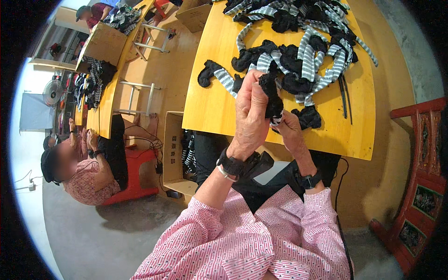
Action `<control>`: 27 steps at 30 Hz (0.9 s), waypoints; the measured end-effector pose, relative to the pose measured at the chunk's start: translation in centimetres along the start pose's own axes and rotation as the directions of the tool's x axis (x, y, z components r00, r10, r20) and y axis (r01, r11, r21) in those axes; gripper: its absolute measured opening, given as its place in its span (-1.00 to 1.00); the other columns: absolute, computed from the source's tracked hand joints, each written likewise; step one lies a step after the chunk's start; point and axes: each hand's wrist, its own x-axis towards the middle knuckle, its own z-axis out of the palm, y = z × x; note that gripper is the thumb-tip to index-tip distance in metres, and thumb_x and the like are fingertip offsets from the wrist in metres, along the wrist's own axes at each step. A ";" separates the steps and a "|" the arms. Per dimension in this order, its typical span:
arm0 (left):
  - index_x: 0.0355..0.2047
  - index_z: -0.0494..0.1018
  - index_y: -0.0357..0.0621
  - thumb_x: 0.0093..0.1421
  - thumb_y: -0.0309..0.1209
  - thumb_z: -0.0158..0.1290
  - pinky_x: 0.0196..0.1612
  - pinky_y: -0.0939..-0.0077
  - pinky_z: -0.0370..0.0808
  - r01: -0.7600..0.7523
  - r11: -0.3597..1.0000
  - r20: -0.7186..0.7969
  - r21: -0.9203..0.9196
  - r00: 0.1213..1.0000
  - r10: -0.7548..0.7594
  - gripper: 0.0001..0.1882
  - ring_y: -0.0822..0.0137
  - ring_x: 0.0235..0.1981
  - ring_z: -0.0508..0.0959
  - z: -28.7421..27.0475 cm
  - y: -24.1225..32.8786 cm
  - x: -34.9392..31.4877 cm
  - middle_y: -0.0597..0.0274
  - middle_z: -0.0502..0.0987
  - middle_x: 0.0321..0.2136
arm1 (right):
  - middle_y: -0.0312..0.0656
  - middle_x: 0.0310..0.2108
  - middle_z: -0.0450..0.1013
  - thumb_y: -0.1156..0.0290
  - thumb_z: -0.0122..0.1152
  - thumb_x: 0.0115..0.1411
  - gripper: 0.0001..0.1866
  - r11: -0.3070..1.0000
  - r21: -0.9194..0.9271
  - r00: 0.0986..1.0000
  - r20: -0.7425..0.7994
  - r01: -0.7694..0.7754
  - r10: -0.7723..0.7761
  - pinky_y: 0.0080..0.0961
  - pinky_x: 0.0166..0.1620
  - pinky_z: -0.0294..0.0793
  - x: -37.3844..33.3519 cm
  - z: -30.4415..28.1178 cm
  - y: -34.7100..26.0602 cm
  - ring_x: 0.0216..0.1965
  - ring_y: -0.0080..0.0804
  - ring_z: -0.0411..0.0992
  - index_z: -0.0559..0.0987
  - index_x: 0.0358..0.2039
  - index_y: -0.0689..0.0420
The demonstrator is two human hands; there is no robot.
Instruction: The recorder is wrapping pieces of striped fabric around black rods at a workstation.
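Note:
Just over the near edge of the yellow table [210,107], both hands are closed on one sock [271,99]. Its black fuzzy part stands up between my fingers, with a bit of white and grey at the lower end. My left hand [249,109] grips the black part from the left, thumb on top. At the lower end, my right hand [290,130] pinches the pale part; its fingertips are partly hidden. Past my hands lies a tangled heap of grey-and-white striped socks [305,58] with black fuzzy ends. One black piece [308,117] rests beside my right hand.
Two thin dark rods [345,98] lie on the table's right side. An open cardboard box [173,158] with striped socks stands left of my legs. A carved red wooden chair [420,186] is at right. At left, a person [88,172] sits at another table; another person [93,14] is farther back.

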 end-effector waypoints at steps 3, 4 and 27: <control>-0.35 0.23 -0.15 0.21 -0.19 -0.17 -0.33 0.55 0.26 -0.018 0.998 -0.011 0.060 1.000 0.018 -0.74 0.46 -0.46 0.24 -0.2 -0.1 0.1 0.36 0.24 -0.50 | -0.37 -0.38 0.40 0.35 -0.07 0.19 -0.73 0.999 0.052 0.999 -0.036 0.011 -0.010 -0.67 -0.26 0.31 0.1 0.4 0.0 -0.34 -0.68 0.29 0.41 -0.17 0.25; -0.34 0.24 -0.16 0.22 -0.20 -0.18 -0.33 0.56 0.26 0.020 0.997 -0.009 0.069 1.000 -0.019 -0.74 0.46 -0.46 0.25 -0.4 -0.1 0.2 0.35 0.26 -0.49 | -0.37 -0.39 0.39 0.35 -0.07 0.19 -0.73 0.999 0.036 0.999 -0.036 -0.008 0.009 -0.68 -0.26 0.31 0.2 0.3 0.0 -0.34 -0.69 0.28 0.41 -0.17 0.25; -0.29 0.31 -0.14 0.19 -0.24 -0.10 -0.37 0.60 0.35 -0.146 0.984 -0.467 0.100 0.867 0.176 -0.77 0.46 -0.41 0.42 -1.8 6.2 -1.8 0.29 0.41 -0.44 | -0.11 -0.62 0.41 0.45 0.08 0.06 -0.92 0.798 -0.593 0.975 -0.095 0.105 -0.199 -0.47 -0.51 0.35 -1.0 4.7 -6.0 -0.56 -0.20 0.44 0.44 -0.44 0.19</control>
